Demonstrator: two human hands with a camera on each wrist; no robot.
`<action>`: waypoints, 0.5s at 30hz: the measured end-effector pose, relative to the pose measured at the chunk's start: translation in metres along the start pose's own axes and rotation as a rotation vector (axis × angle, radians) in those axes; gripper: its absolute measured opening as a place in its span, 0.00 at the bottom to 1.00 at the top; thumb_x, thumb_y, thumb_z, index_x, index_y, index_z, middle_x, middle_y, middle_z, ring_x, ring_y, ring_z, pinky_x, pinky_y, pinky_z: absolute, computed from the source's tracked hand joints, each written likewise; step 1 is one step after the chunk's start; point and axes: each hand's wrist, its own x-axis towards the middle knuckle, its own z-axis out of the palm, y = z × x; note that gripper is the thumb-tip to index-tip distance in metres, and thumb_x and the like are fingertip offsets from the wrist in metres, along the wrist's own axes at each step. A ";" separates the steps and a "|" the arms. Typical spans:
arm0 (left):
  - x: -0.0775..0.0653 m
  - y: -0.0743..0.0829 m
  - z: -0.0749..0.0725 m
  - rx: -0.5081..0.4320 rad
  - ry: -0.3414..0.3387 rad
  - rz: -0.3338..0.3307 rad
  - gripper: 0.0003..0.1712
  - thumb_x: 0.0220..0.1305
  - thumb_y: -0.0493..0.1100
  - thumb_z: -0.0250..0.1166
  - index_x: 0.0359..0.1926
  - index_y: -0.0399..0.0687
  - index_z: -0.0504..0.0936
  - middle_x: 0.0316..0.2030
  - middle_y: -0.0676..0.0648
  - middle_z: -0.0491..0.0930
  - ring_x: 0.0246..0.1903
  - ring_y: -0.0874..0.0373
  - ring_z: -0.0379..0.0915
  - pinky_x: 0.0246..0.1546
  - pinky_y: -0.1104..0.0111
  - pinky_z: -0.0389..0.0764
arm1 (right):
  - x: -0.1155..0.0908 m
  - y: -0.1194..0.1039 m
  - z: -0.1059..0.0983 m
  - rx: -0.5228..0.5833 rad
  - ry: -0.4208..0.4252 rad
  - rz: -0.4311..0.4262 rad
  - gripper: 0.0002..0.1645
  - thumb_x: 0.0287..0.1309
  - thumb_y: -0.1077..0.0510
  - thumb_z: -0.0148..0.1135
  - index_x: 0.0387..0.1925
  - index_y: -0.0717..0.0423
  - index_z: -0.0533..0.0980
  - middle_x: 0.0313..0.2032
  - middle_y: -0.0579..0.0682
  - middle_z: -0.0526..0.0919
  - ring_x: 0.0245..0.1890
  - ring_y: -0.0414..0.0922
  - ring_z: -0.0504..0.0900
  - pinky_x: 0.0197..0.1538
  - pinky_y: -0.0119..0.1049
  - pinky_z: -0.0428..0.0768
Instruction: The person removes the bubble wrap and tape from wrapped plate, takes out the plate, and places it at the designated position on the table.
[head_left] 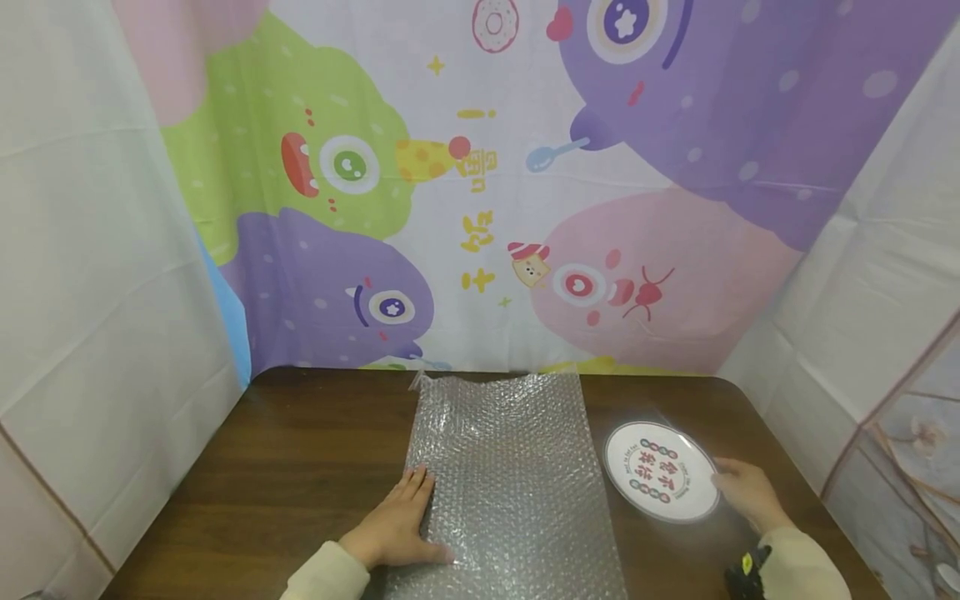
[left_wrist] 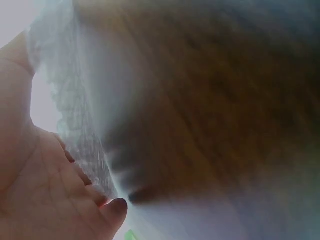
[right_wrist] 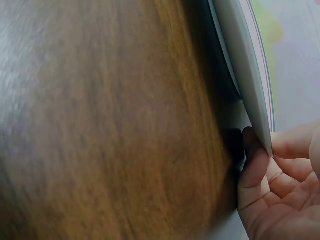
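A long sheet of bubble wrap [head_left: 517, 467] lies on the brown wooden table, running from its back edge toward me. My left hand [head_left: 397, 525] rests on the sheet's left edge with fingers stretched out; the left wrist view shows its palm [left_wrist: 45, 190] beside the bubble wrap [left_wrist: 80, 120]. To the right of the sheet is a round white plate [head_left: 660, 472] with red lettering and small printed figures. My right hand [head_left: 750, 493] pinches the plate's right rim. In the right wrist view, thumb and fingers grip the plate [right_wrist: 245, 65] edge-on, its rim raised off the wood.
The dark wooden table [head_left: 300, 467] extends to both sides of the sheet. A cloth with cartoon monsters [head_left: 480, 325] hangs behind the table's back edge. Pale cloths close off the left [head_left: 97, 292] and right [head_left: 825, 275] sides. A dark object [head_left: 746, 573] sits at my right wrist.
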 end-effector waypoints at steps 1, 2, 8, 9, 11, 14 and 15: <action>0.000 0.000 0.000 -0.008 0.003 0.000 0.70 0.44 0.71 0.72 0.72 0.27 0.52 0.75 0.28 0.45 0.74 0.30 0.40 0.72 0.40 0.52 | 0.000 0.000 0.000 0.000 0.001 0.007 0.33 0.65 0.59 0.46 0.66 0.78 0.59 0.65 0.79 0.60 0.65 0.74 0.60 0.64 0.66 0.66; 0.000 0.000 0.000 -0.016 0.006 0.000 0.70 0.44 0.71 0.72 0.72 0.27 0.52 0.75 0.28 0.44 0.74 0.30 0.39 0.72 0.40 0.52 | 0.001 0.000 0.000 -0.003 0.003 0.008 0.33 0.65 0.59 0.46 0.65 0.78 0.59 0.65 0.79 0.60 0.65 0.75 0.60 0.64 0.66 0.65; 0.001 -0.001 -0.002 -0.041 0.015 0.011 0.71 0.45 0.71 0.72 0.72 0.26 0.51 0.75 0.27 0.42 0.75 0.30 0.37 0.73 0.40 0.49 | 0.003 -0.001 0.000 0.000 0.000 0.025 0.33 0.65 0.59 0.47 0.66 0.76 0.59 0.66 0.78 0.59 0.66 0.75 0.58 0.66 0.67 0.62; 0.001 -0.001 -0.003 -0.044 0.017 0.014 0.71 0.45 0.71 0.71 0.72 0.26 0.51 0.75 0.27 0.42 0.75 0.30 0.37 0.73 0.40 0.49 | 0.003 -0.001 0.000 0.003 -0.002 0.028 0.33 0.65 0.59 0.47 0.66 0.76 0.59 0.66 0.78 0.59 0.66 0.75 0.57 0.66 0.67 0.62; 0.001 -0.001 -0.003 -0.050 0.025 0.019 0.71 0.45 0.71 0.71 0.72 0.25 0.51 0.75 0.27 0.42 0.75 0.30 0.37 0.73 0.40 0.49 | 0.003 -0.001 0.000 0.007 -0.001 0.031 0.33 0.66 0.58 0.47 0.66 0.76 0.59 0.66 0.78 0.59 0.66 0.75 0.58 0.65 0.67 0.62; 0.001 -0.001 -0.004 -0.054 0.041 0.026 0.70 0.46 0.70 0.71 0.72 0.25 0.51 0.75 0.27 0.42 0.75 0.31 0.36 0.73 0.40 0.48 | 0.002 -0.002 0.001 0.010 0.001 0.039 0.34 0.67 0.56 0.48 0.66 0.75 0.59 0.66 0.78 0.60 0.65 0.74 0.59 0.65 0.67 0.62; 0.002 -0.001 -0.003 -0.055 0.046 0.027 0.70 0.47 0.70 0.71 0.72 0.25 0.51 0.75 0.27 0.42 0.75 0.31 0.36 0.73 0.41 0.48 | 0.001 -0.003 0.001 0.014 0.002 0.042 0.34 0.68 0.55 0.48 0.66 0.75 0.59 0.66 0.78 0.60 0.65 0.74 0.59 0.65 0.67 0.62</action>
